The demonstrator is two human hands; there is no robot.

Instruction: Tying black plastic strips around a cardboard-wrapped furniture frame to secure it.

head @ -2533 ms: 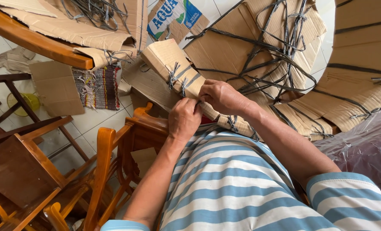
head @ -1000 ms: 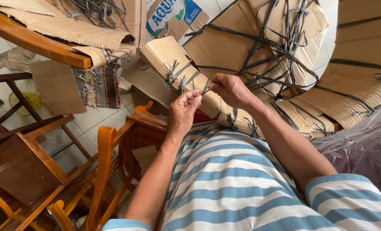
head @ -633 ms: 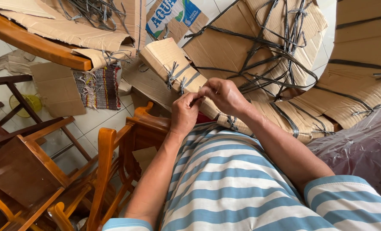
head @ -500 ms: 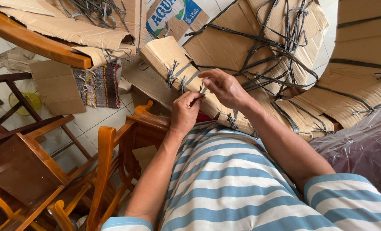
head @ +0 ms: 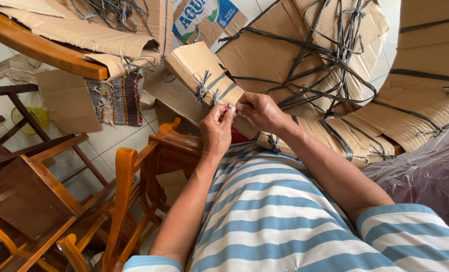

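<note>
**Desk:** Both hands first. What are they doing?

**Photographer:** Left hand [head: 217,128] and right hand [head: 260,112] meet fingertip to fingertip at the frame's centre, each pinched shut on a thin grey strap end [head: 233,108]. The strap belongs to the cardboard-wrapped bundle [head: 199,68], which lies just beyond the hands at 11 o'clock and slants down under them towards the lap.

**Desk:** Which step would you call it?

**Photographer:** Tying off, by my reading. Two knotted tufts of strap [head: 203,86] already sit on the bundle, close to the fingers, and this looks like another binding being knotted. I cannot tell whether the knot has closed.

**Desk:** And the next move?

**Photographer:** A judgement only: it calls for a firm pull with both hands in opposite directions, keeping the strap flat on the cardboard so it does not slip off the edge.

**Desk:** Surroundings?

**Photographer:** Loose dark straps [head: 330,65] sprawl over flattened cardboard sheets [head: 426,106] from 12 to 3 o'clock. A wooden chair [head: 126,186] stands at 8 o'clock, a small woven mat [head: 116,100] on the tiled floor [head: 108,146] at 10. A striped blue-and-white shirt [head: 280,216] fills the foreground.
</note>
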